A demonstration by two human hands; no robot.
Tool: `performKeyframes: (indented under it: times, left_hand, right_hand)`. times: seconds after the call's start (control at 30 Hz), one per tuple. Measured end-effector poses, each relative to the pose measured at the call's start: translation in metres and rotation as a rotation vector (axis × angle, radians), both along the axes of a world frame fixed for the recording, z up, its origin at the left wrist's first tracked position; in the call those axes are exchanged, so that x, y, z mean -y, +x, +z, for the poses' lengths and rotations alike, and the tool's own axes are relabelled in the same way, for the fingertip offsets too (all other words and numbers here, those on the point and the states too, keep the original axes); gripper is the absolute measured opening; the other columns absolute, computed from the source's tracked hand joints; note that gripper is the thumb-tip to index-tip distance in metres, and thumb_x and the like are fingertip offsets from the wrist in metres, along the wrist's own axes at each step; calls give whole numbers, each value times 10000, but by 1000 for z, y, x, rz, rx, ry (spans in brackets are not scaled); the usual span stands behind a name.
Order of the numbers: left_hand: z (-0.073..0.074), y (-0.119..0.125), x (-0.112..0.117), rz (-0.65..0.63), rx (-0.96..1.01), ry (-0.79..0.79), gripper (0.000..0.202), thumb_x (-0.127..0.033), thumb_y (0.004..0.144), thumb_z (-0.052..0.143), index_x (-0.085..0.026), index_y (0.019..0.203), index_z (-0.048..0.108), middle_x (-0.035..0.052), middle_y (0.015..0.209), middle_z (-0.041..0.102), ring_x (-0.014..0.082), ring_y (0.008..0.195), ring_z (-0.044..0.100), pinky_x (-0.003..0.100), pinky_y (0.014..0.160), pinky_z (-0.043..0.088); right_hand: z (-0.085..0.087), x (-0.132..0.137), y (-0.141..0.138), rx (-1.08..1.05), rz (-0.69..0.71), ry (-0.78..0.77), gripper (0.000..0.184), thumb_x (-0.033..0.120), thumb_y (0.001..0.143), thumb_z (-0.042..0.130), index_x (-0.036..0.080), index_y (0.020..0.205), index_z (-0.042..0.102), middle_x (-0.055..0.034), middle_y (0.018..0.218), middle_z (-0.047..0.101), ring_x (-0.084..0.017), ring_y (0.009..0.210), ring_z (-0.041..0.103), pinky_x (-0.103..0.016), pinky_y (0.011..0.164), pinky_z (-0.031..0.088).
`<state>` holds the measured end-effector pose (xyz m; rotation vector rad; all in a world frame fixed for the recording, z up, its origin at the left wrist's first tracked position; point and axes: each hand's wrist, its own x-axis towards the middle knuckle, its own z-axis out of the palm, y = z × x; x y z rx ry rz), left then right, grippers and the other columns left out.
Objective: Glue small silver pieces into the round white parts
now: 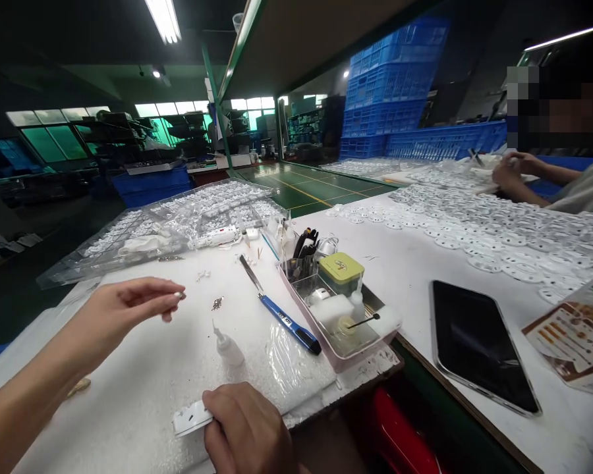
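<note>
My left hand (136, 303) hovers over the white padded worktop (143, 368), thumb and forefinger pinched on a tiny white piece (179, 295) too small to name. Low in the view, my right hand (250, 428) grips a flat white plastic part (192, 419) with small dark slots; its far end sticks out to the left. A small white dropper bottle (230, 349) with a thin nozzle stands between my hands. Beyond it lies a little heap of small metal bits (218, 303). A blue utility knife (289, 322), blade out, rests to the right.
A pink tray (336, 359) holds pliers, a yellow-green tin (342, 268) and bottles. Bagged white parts (188, 210) cover the far left. Rightward are a phone (481, 349), a printed packet (578, 329), rows of white parts (474, 230), and a co-worker's hands (516, 174). Blue crates (390, 85) stand behind.
</note>
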<state>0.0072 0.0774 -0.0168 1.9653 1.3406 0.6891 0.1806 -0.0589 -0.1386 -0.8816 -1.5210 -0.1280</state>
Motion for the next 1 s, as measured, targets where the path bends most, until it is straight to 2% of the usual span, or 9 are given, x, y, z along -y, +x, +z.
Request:
performKeyframes:
  times: [0.07,0.13,0.2,0.33,0.57,0.7,0.8,0.87,1.0]
  left_hand:
    - [-7,-14,27,62,70,-76,266,-505,755,757,-297,921,743,20,725,708,199,723,674,200,640,568]
    - [-15,-21,54,83,174,-104,200,-466,743,781,-292,838,753,16,686,706,197,696,683,200,649,588]
    - [-23,-20,78,52,239,-143,155,-442,750,782,-291,779,755,23,785,748,207,766,710,207,696,602]
    - [-34,4,106,-127,272,-231,60,-377,793,767,-317,800,763,11,962,744,210,1042,666,211,884,555]
    - [-46,35,115,-248,245,-324,62,-333,890,673,-316,899,732,-10,1006,648,127,974,611,143,819,486]
    - [-42,33,117,-317,186,-132,98,-260,934,598,-291,911,687,-7,1010,645,123,963,610,171,850,469]
    - [-41,30,115,-466,67,73,194,-176,892,644,-302,1039,634,6,1069,638,146,965,618,212,851,481]
    - [-43,29,112,-534,37,139,328,-155,847,697,-327,1113,608,16,1093,637,169,974,625,234,843,498]
    - [-45,26,106,-556,43,225,331,-102,871,613,-328,1113,622,30,980,668,177,890,648,237,761,517]
  right_hand:
    - [1,6,3,-42,37,-5,287,26,806,450,143,1055,533,-79,764,672,-191,654,661,-297,584,602]
    - [1,12,7,-104,87,-26,291,-8,825,497,130,1076,553,-97,855,689,-185,787,684,-287,709,618]
    - [-2,19,11,-188,114,-58,327,-46,827,536,126,1104,568,-110,947,691,-175,902,678,-283,806,606]
    - [-8,28,17,-211,111,-78,379,-93,813,558,106,1135,577,-131,996,678,-170,968,656,-297,839,597]
    - [-11,32,25,-98,120,-97,386,-99,804,578,71,1151,576,-161,1012,672,-194,998,643,-332,841,604]
    - [-7,33,25,-104,128,-116,356,-88,810,577,87,1120,577,-142,973,677,-184,963,653,-323,831,604]
    - [-4,34,25,-163,138,-157,307,-62,831,568,131,1070,580,-101,944,678,-158,913,663,-286,802,603]
    - [-3,34,24,-197,147,-203,287,-46,839,563,158,1039,586,-73,921,678,-147,880,670,-264,780,598]
    - [5,35,26,-213,145,-258,289,-28,842,557,188,1031,592,-52,900,676,-145,859,669,-258,767,581]
